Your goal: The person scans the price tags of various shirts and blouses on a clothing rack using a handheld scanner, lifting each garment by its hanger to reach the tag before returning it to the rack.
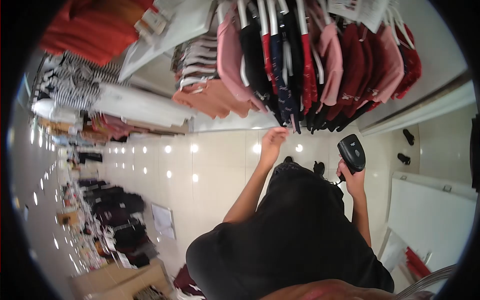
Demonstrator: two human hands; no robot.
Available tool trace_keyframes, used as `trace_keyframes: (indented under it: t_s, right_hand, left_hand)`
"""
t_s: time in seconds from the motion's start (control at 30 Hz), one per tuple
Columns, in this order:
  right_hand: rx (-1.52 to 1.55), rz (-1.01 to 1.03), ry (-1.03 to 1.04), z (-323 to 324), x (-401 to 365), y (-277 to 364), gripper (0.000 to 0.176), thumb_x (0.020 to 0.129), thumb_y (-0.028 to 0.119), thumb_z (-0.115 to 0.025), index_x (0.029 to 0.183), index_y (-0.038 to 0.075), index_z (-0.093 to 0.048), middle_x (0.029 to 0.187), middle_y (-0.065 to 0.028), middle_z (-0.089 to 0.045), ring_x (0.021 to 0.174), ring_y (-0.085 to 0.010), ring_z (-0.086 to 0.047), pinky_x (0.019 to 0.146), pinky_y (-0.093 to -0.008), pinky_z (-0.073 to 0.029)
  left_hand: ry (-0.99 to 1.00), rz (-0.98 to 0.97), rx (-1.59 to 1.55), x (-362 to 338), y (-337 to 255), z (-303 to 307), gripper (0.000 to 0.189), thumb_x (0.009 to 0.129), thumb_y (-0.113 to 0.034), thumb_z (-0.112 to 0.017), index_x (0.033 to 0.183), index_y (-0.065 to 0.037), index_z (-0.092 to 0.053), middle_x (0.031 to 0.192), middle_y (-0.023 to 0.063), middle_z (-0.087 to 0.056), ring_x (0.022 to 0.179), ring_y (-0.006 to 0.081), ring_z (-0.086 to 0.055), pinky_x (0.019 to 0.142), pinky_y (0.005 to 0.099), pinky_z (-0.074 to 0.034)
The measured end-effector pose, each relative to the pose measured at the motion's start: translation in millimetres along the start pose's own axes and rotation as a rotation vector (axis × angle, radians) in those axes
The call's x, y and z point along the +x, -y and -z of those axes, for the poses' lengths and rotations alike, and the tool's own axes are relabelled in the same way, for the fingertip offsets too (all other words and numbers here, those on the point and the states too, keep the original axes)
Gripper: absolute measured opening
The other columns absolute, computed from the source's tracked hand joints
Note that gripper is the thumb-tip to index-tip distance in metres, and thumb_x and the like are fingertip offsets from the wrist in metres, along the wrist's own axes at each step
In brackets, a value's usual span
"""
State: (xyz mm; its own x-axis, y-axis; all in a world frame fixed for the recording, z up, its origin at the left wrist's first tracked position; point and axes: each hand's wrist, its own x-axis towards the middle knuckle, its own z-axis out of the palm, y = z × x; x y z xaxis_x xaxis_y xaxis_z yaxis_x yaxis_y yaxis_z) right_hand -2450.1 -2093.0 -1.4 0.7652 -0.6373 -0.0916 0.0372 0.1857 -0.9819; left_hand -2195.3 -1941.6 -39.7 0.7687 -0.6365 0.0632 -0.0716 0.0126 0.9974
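Note:
In the head view my right hand (354, 181) is wrapped round the handle of a black handheld barcode scanner (352, 152), its head pointing up toward the rack. My left hand (272, 145) is raised at the lower ends of the hanging clothes, fingers bent together; what they pinch, if anything, I cannot tell. Right by those fingertips hangs a navy patterned garment (284, 95). Around it are a black garment (253, 75), a pink top (231, 62) and dark red tops (352, 70), all on white hangers.
Peach tops (215, 97) hang left of the rack, with striped clothes (75, 82) further left. A white panel (432, 205) stands at the right. Black shoes (404, 159) lie on the tiled floor (215, 160). Dark clothes (117, 215) hang at the lower left.

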Motion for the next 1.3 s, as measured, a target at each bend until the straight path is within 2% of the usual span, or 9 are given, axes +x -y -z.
trace_keyframes:
  t_s: [0.07,0.1,0.33,0.4,0.47,0.63,0.87,1.1,1.3]
  right_hand:
    - [0.014,-0.005,0.069,1,9,1,0.027,0.092,0.000,-0.055,0.117,-0.005,-0.053,0.072,-0.0035,-0.054,0.061,-0.0109,-0.054,0.060,-0.0254,-0.046]
    - [0.013,-0.028,0.123,0,15,1,0.027,0.092,0.000,-0.055,0.117,-0.005,-0.053,0.072,-0.0035,-0.054,0.061,-0.0109,-0.054,0.060,-0.0254,-0.046]
    - [0.014,-0.130,0.302,-30,53,-5,0.023,0.092,0.002,-0.058,0.114,-0.005,-0.057,0.074,-0.0025,-0.055,0.062,-0.0094,-0.053,0.060,-0.0250,-0.045]
    - [0.058,-0.146,0.332,-47,57,-5,0.024,0.092,0.002,-0.058,0.115,-0.005,-0.057,0.075,-0.0025,-0.055,0.062,-0.0093,-0.052,0.060,-0.0249,-0.045]
    - [0.063,-0.157,0.339,-66,60,-5,0.023,0.092,0.002,-0.058,0.114,-0.005,-0.057,0.076,-0.0026,-0.055,0.063,-0.0089,-0.053,0.060,-0.0251,-0.045]
    - [-0.014,-0.123,0.343,-119,79,-15,0.021,0.092,0.002,-0.058,0.113,-0.004,-0.058,0.073,-0.0021,-0.055,0.062,-0.0090,-0.053,0.060,-0.0246,-0.045]
    - [-0.106,-0.080,0.375,-222,106,-24,0.027,0.094,0.005,-0.056,0.118,-0.005,-0.052,0.074,-0.0033,-0.053,0.063,-0.0109,-0.053,0.062,-0.0268,-0.046]
    - [-0.069,-0.071,0.280,-286,106,-21,0.020,0.092,0.001,-0.058,0.111,-0.005,-0.058,0.073,-0.0021,-0.056,0.063,-0.0089,-0.054,0.060,-0.0253,-0.046]
    - [-0.065,-0.036,0.242,-303,112,-23,0.021,0.093,0.000,-0.057,0.113,-0.005,-0.058,0.076,-0.0022,-0.057,0.064,-0.0085,-0.054,0.060,-0.0255,-0.046]
  left_hand:
    - [0.092,0.374,-0.286,-24,-7,-1,0.017,0.096,-0.010,-0.048,0.107,-0.002,-0.058,0.111,0.0096,-0.065,0.103,0.0174,-0.061,0.091,0.0321,-0.047]
    - [0.033,0.380,-0.290,-30,-11,-4,0.017,0.096,-0.010,-0.048,0.107,-0.002,-0.058,0.111,0.0096,-0.065,0.103,0.0174,-0.061,0.091,0.0321,-0.047]
    - [0.078,0.260,-0.352,-49,-46,-2,0.015,0.092,-0.005,-0.053,0.105,-0.003,-0.059,0.104,0.0072,-0.065,0.097,0.0167,-0.062,0.085,0.0308,-0.049]
    - [0.064,0.255,-0.195,-58,-30,19,0.016,0.092,-0.006,-0.056,0.107,-0.003,-0.060,0.103,0.0070,-0.065,0.097,0.0164,-0.063,0.085,0.0308,-0.049]
    - [0.109,0.295,0.258,-61,-17,49,0.020,0.094,-0.013,-0.059,0.110,-0.003,-0.060,0.103,0.0086,-0.066,0.097,0.0173,-0.063,0.087,0.0324,-0.049]
    - [0.110,0.270,0.409,-40,-5,114,0.019,0.092,-0.014,-0.059,0.108,-0.002,-0.062,0.099,0.0122,-0.067,0.094,0.0242,-0.064,0.086,0.0358,-0.049]
    - [0.098,0.125,0.320,-21,-6,213,0.018,0.089,-0.014,-0.061,0.104,-0.003,-0.063,0.096,0.0152,-0.068,0.092,0.0313,-0.066,0.082,0.0382,-0.050]
    - [0.037,0.253,0.388,-11,9,323,0.020,0.091,-0.017,-0.061,0.104,-0.003,-0.063,0.095,0.0143,-0.069,0.092,0.0272,-0.066,0.082,0.0380,-0.050]
    - [-0.015,0.176,0.448,32,7,351,0.020,0.092,-0.019,-0.060,0.101,-0.002,-0.064,0.092,0.0144,-0.069,0.089,0.0290,-0.067,0.080,0.0389,-0.051]
